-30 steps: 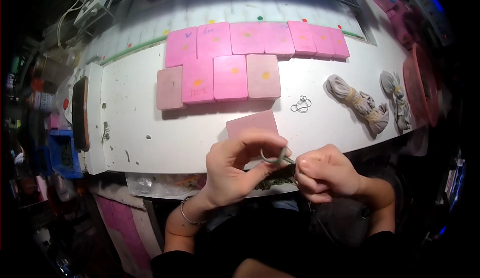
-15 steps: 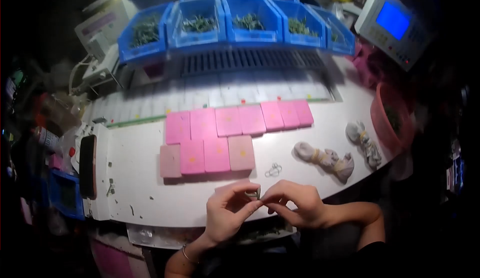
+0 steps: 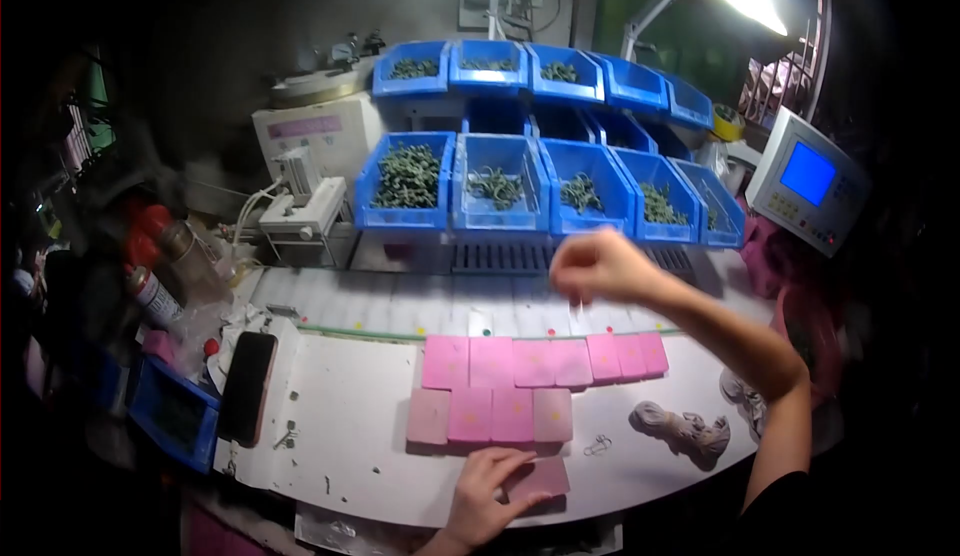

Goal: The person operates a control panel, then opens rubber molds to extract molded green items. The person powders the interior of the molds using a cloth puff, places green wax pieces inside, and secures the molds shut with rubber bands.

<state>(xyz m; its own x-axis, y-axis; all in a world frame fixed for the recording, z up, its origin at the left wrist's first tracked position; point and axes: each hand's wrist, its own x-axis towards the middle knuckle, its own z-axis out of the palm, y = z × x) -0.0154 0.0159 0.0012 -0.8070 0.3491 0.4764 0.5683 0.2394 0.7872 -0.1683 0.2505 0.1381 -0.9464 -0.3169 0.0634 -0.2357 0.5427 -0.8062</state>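
My left hand point(image 3: 482, 504) is at the front edge of the worktable, its fingers and thumb closed around the left side of a dull pink block point(image 3: 545, 478). Part of that block is hidden by the fingers. My right hand point(image 3: 600, 268) is raised in front of the lower row of blue bins point(image 3: 588, 218), with bent fingers slightly blurred. Whatever it may hold is too small to make out. Two rows of pink blocks point(image 3: 492, 414) lie beyond my left hand. Small wire loops point(image 3: 598, 445) rest right of them, near a grey cloth bundle point(image 3: 680, 429) tied with a band.
Green leaf-like pieces point(image 3: 408, 176) fill several blue bins. A phone point(image 3: 248, 388) lies at the left, above a blue tray point(image 3: 172, 411). A control panel with a blue screen point(image 3: 808, 174) stands at the right. A lamp point(image 3: 745, 2) shines overhead.
My hands have parted: the right has risen toward the bins, and the left has gone down onto a pink block. The view has tilted up, showing the upper bins and lamp.
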